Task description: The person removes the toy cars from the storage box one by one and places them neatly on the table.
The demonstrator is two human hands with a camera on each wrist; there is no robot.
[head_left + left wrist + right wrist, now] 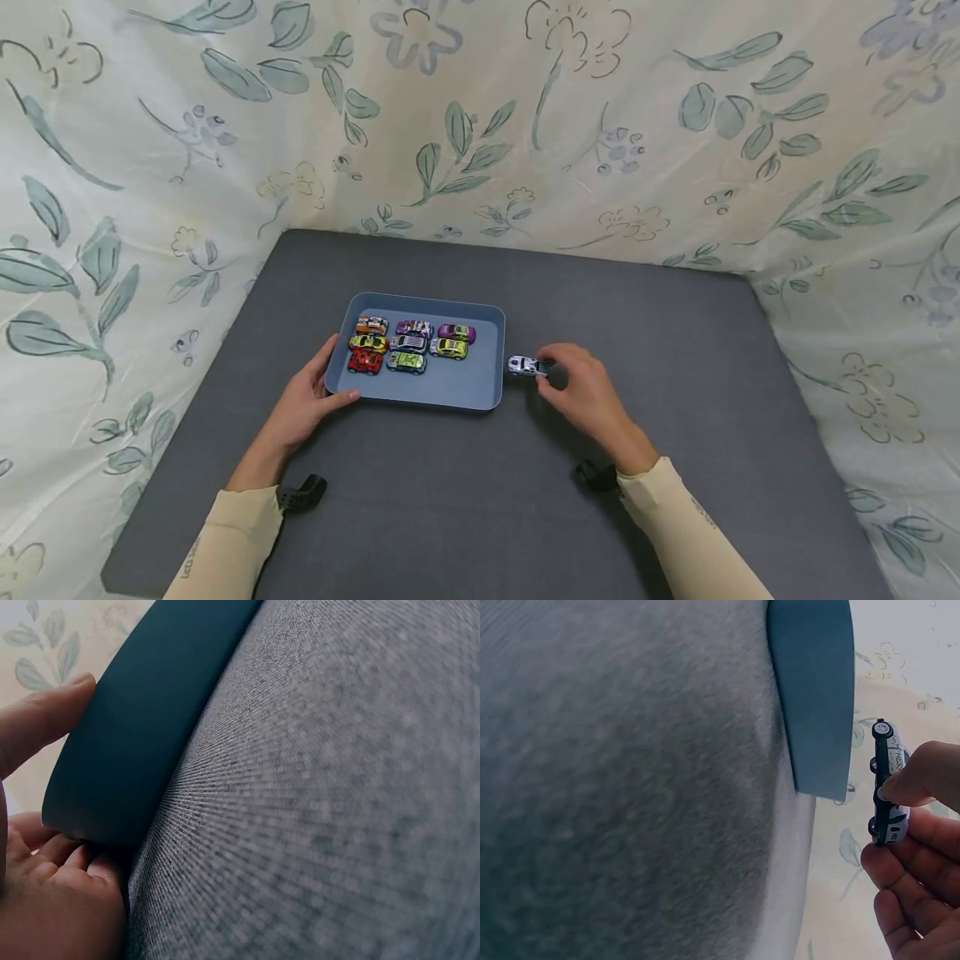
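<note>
A blue-grey tray [487, 350] lies on the table with several small toy cars inside, among them a red car [365, 362], a green car [407, 362] and a purple car [457, 332]. At its left end my left hand [303, 408] grips the near corner, thumb at the near rim and fingers along the left wall. In the left wrist view the tray's wall [127, 742] stands between thumb and fingers. Just off the tray's right edge, my right hand [581, 387] pinches a white toy car [522, 365] between thumb and fingers. The right wrist view shows this car's wheels and dark underside, held above the table.
The dark grey tabletop [450, 500] reaches around the tray on all sides. A flower-patterned cloth [465, 108] hangs behind and beside the table. Inside the tray, bare floor shows at the right end and near right.
</note>
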